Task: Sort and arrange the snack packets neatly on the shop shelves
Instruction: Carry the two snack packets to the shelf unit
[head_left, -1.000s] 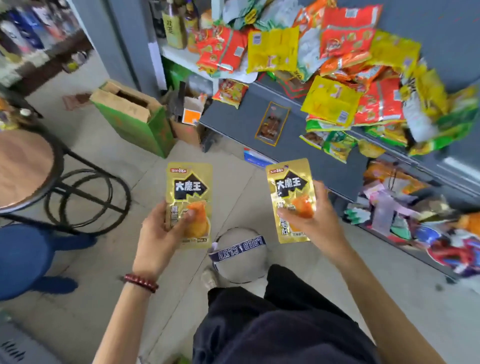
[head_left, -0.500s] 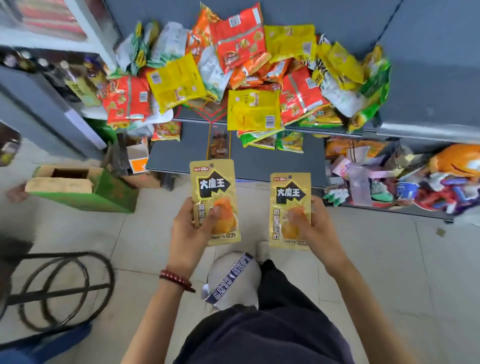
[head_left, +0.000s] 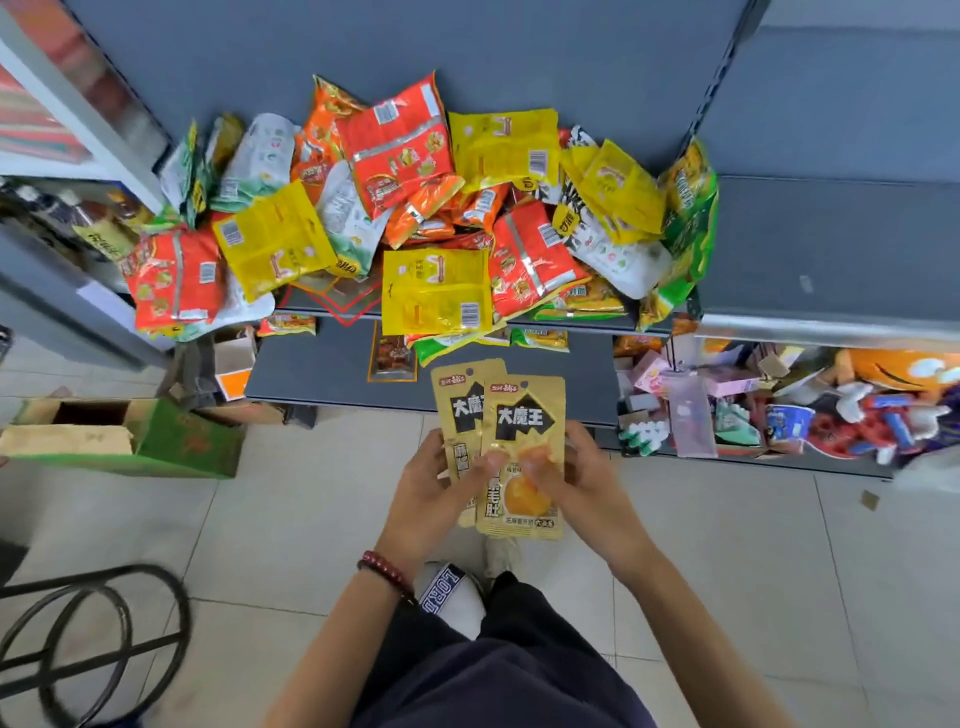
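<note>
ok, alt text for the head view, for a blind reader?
A person's left hand and right hand hold two overlapping gold foil snack packets, the front gold packet partly covering the rear gold packet. Beyond, a jumbled pile of red, yellow, green and white snack packets covers a grey metal shelf.

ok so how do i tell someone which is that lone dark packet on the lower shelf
Find the heap of red, yellow and green snack packets on the upper grey shelf. On the lower grey shelf, under its front edge, lies the dark packet, up and left of the two gold packets being held. It is the only brown one with a thin orange border, lying alone.
</note>
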